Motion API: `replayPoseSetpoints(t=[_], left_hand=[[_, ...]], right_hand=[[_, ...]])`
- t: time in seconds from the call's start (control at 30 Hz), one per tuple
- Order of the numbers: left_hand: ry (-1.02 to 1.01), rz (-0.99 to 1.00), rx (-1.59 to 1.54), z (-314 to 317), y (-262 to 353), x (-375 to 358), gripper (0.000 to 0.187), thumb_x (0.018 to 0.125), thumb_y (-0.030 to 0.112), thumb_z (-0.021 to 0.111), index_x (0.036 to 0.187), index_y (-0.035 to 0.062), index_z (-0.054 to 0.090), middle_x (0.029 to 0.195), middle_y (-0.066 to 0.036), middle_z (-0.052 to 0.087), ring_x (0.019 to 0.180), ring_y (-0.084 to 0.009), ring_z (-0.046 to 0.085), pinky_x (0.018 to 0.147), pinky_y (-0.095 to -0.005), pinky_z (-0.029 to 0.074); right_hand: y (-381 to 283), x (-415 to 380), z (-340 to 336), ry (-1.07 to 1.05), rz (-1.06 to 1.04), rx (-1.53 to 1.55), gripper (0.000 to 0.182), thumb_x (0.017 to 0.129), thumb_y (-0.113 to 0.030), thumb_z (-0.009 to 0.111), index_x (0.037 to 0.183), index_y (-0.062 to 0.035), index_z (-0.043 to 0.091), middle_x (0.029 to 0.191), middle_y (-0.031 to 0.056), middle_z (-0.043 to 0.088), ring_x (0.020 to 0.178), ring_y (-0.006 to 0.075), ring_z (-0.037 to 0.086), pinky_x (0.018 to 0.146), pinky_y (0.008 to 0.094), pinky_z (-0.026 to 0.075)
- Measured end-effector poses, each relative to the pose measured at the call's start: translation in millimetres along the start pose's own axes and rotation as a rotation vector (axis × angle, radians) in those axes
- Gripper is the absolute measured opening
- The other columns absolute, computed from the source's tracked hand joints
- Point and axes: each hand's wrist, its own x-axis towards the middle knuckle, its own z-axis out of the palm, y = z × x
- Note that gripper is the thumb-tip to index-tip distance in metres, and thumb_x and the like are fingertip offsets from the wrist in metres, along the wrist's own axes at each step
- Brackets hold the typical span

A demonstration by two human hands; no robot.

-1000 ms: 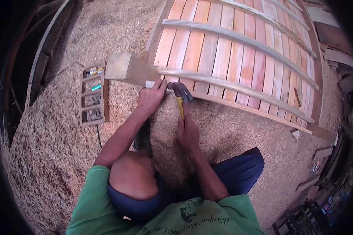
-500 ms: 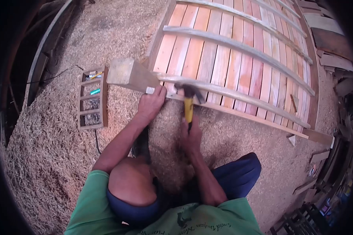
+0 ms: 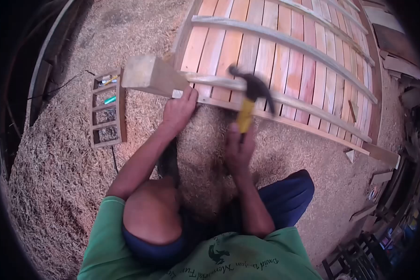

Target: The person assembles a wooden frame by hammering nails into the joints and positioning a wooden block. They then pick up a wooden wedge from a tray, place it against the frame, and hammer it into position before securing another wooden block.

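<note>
My right hand (image 3: pixel 239 148) is closed round the yellow handle of a claw hammer (image 3: pixel 247 109). The hammer's dark head is raised over the near edge of a slatted wooden panel (image 3: pixel 254 51) and is slightly blurred. At the panel's near left corner, my left hand (image 3: pixel 178 112) has its fingers pressed together against the end of the edge rail (image 3: pixel 214 103), beside a thick square wooden post (image 3: pixel 149 74). Whatever those fingertips pinch, if anything, is hidden. A small pale block (image 3: pixel 177 94) sits at the post's base by the left fingers.
Left of the post lies a wooden tray with compartments (image 3: pixel 121 112), holding a green-handled item and small hardware. Wood shavings (image 3: pixel 56 186) cover the floor. Curved battens (image 3: pixel 284 39) cross the panel. Board offcuts (image 3: pixel 396 42) are piled at the right.
The hammer has swung up and to the right, away from the corner, with my right hand. My left hand stays at the rail end. The view has shifted slightly.
</note>
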Motion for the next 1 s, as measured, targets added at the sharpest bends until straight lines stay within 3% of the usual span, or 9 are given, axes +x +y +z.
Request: replayPoseSetpoints(t=[0.13,0.23,0.33,0.57,0.63,0.73,0.83,0.97,1.0], left_hand=[[-0.014,-0.019,-0.02,-6.6,-3.4,15.3,0.028,0.097,0.031,0.068,0.109,0.0089,0.056,0.105,-0.008,0.059,0.062,-0.0277,0.072,0.052,-0.04,0.06],[0.026,-0.022,0.0,-6.9,-5.6,16.4,0.028,0.096,0.032,0.068,0.109,0.0093,0.056,0.107,-0.008,0.06,0.061,-0.0275,0.071,0.052,-0.0401,0.06],[0.098,-0.003,0.031,-4.9,-12.8,28.4,0.028,0.096,0.031,0.068,0.109,0.0095,0.056,0.106,-0.007,0.06,0.06,-0.0274,0.071,0.051,-0.0397,0.06],[0.037,-0.008,-0.032,-10.1,-6.4,15.5,0.024,0.095,0.027,0.068,0.107,0.01,0.056,0.103,-0.007,0.061,0.06,-0.0271,0.071,0.051,-0.0402,0.059],[0.053,0.006,-0.039,-8.4,-5.8,16.0,0.021,0.095,0.024,0.067,0.106,0.0097,0.056,0.103,-0.008,0.061,0.06,-0.0271,0.071,0.051,-0.0404,0.059],[0.076,-0.009,0.004,-6.3,-6.1,16.7,0.019,0.095,0.022,0.066,0.105,0.0095,0.056,0.103,-0.008,0.06,0.059,-0.0272,0.071,0.05,-0.0405,0.059],[0.049,-0.011,-0.009,0.7,-8.7,13.4,0.018,0.095,0.021,0.065,0.105,0.0099,0.056,0.102,-0.008,0.06,0.058,-0.0273,0.071,0.051,-0.0413,0.059],[0.066,-0.04,-0.079,2.0,-4.2,14.5,0.017,0.092,0.017,0.066,0.105,0.0089,0.058,0.101,-0.009,0.06,0.058,-0.0266,0.071,0.051,-0.0414,0.06],[0.04,-0.096,-0.109,20.0,-4.5,10.8,0.021,0.094,0.021,0.065,0.111,0.0097,0.058,0.105,-0.008,0.062,0.056,-0.0279,0.069,0.05,-0.0421,0.058]], right_hand=[[-28.5,17.0,3.5,0.211,-0.459,0.689,0.028,0.109,-0.032,0.058,0.114,-0.0041,0.058,0.078,0.0101,0.06,0.062,0.0265,0.061,0.056,0.0443,0.047],[100.8,-22.5,30.3,-0.093,-0.094,-0.314,0.026,0.11,-0.034,0.056,0.109,-0.0079,0.06,0.072,0.0033,0.057,0.06,0.0208,0.059,0.055,0.0363,0.046],[70.3,-6.8,39.5,-0.114,0.15,-0.259,0.028,0.11,-0.03,0.056,0.121,-0.0043,0.059,0.077,0.0086,0.061,0.064,0.0188,0.06,0.057,0.035,0.048],[3.1,8.5,20.0,0.215,-0.334,0.711,0.023,0.111,-0.03,0.057,0.104,-0.0073,0.056,0.079,0.0039,0.054,0.058,0.0119,0.05,0.054,0.0305,0.043],[103.5,-18.3,35.9,0.059,-0.282,-0.134,0.022,0.111,-0.029,0.057,0.106,-0.0068,0.057,0.076,0.0009,0.053,0.058,0.0104,0.049,0.054,0.0304,0.042],[89.2,-15.8,50.5,-0.082,0.176,-0.098,0.024,0.11,-0.027,0.057,0.106,-0.0035,0.06,0.07,0.0069,0.053,0.057,0.0174,0.053,0.053,0.0357,0.044],[35.7,-3.6,23.4,-0.098,0.101,0.042,0.024,0.112,-0.029,0.056,0.107,-0.0056,0.056,0.069,-0.0047,0.05,0.056,0.0095,0.048,0.052,0.0283,0.041],[41.5,-6.9,37.1,0.124,-0.128,0.515,0.023,0.112,-0.029,0.055,0.107,-0.0064,0.053,0.073,0.0024,0.053,0.054,0.0078,0.049,0.047,0.0267,0.041],[80.3,-22.9,40.1,0.07,0.04,0.325,0.024,0.112,-0.027,0.055,0.111,-0.0031,0.056,0.077,0.0085,0.057,0.058,0.0136,0.055,0.053,0.0311,0.045]])
